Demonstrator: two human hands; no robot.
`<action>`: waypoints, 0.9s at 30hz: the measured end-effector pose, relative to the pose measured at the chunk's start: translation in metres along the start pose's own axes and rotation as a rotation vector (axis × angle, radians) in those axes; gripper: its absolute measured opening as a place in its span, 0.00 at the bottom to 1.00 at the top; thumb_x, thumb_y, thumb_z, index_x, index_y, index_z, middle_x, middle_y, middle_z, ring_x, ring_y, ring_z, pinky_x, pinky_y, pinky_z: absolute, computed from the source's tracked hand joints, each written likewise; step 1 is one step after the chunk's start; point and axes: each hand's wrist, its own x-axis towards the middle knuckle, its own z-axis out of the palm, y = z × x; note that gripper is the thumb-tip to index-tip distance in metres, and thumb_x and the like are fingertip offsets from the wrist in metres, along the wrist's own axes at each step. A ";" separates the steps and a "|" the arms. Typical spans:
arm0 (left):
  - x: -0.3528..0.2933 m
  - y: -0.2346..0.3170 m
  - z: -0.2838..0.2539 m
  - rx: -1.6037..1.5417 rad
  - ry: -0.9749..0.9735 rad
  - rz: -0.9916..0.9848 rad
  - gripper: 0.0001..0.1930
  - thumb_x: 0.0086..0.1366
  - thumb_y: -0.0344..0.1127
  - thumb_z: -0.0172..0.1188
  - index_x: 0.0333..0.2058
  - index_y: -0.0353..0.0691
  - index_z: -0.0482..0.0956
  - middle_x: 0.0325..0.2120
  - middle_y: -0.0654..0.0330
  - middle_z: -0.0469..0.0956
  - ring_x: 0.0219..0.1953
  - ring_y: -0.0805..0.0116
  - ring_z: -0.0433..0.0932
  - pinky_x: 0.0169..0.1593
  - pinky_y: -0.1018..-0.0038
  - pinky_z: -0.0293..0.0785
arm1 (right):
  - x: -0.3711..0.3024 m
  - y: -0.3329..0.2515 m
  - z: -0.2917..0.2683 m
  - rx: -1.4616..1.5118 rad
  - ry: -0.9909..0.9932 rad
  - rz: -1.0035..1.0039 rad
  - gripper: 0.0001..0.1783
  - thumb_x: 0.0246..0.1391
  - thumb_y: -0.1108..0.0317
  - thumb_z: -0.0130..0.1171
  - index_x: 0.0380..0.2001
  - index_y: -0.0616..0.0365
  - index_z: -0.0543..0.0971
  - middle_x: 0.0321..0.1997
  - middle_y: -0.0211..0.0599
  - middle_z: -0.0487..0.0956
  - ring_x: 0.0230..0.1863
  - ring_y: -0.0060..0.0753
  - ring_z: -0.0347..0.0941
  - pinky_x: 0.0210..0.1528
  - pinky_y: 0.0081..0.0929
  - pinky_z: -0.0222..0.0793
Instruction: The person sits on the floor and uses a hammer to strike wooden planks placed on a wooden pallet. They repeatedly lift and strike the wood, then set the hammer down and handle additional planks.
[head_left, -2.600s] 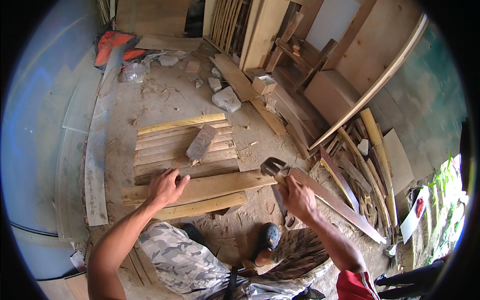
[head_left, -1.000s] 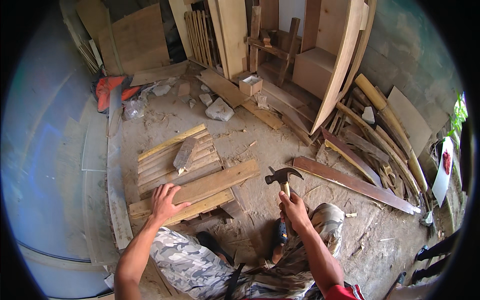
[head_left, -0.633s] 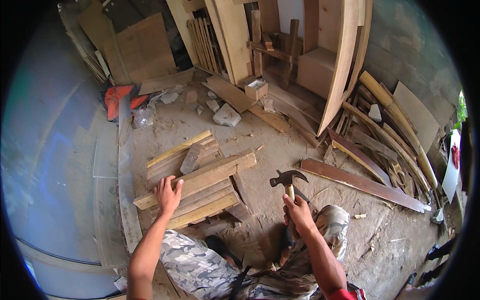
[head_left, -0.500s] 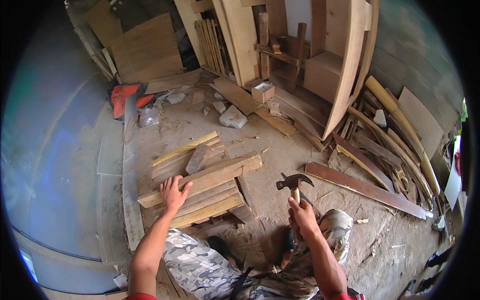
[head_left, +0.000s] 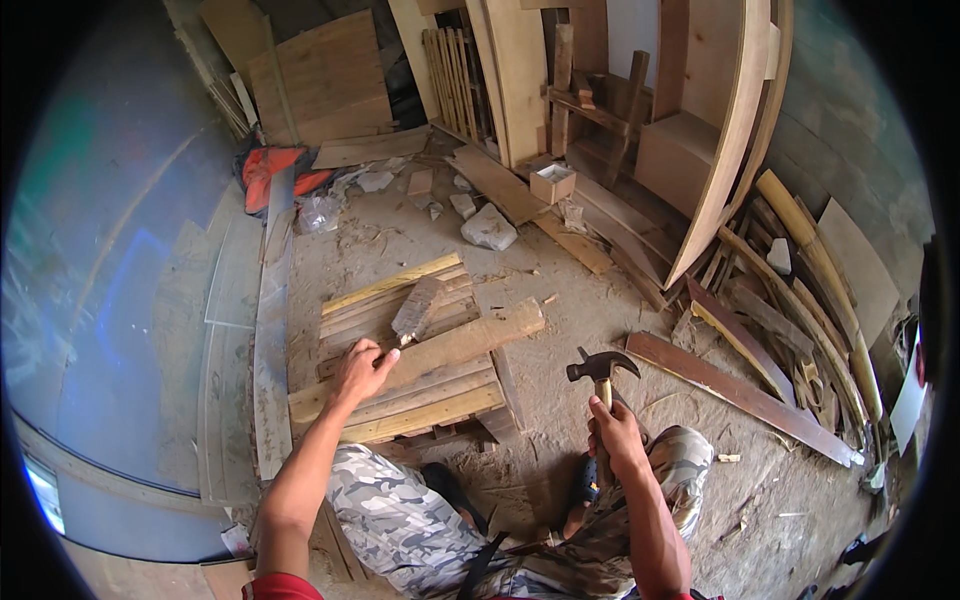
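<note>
Hammer (head_left: 604,368) in R hand (head_left: 617,438), open floor (head_left: 556,362) to plank end (head_left: 522,319).

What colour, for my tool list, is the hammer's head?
Brownish black; the hammer's head shows best in the head view.

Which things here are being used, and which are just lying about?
In use:
hammer, in the right hand
plank, at the left hand
slatted panel, beneath the plank

Lying about:
pale rock
brown board
orange bundle
small open box
</note>
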 end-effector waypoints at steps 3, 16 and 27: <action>-0.003 0.011 0.012 -0.107 0.098 0.047 0.34 0.63 0.69 0.57 0.45 0.40 0.83 0.46 0.52 0.78 0.53 0.56 0.75 0.60 0.57 0.64 | 0.002 0.002 -0.003 -0.021 -0.003 0.002 0.19 0.66 0.54 0.59 0.37 0.62 0.72 0.25 0.31 0.72 0.18 0.24 0.70 0.17 0.26 0.68; -0.027 0.022 0.021 -0.059 0.112 0.274 0.40 0.47 0.71 0.71 0.46 0.41 0.77 0.42 0.54 0.77 0.50 0.53 0.75 0.58 0.59 0.66 | -0.019 -0.013 0.004 -0.092 -0.182 -0.098 0.40 0.59 0.76 0.56 0.72 0.54 0.54 0.28 0.33 0.73 0.22 0.26 0.73 0.22 0.28 0.70; -0.028 0.027 0.025 -0.408 0.151 0.156 0.43 0.53 0.71 0.66 0.55 0.39 0.74 0.50 0.50 0.74 0.57 0.51 0.72 0.62 0.53 0.65 | -0.041 -0.044 -0.002 -0.112 -0.572 -0.048 0.18 0.67 0.53 0.54 0.40 0.58 0.80 0.30 0.32 0.78 0.31 0.25 0.75 0.35 0.23 0.70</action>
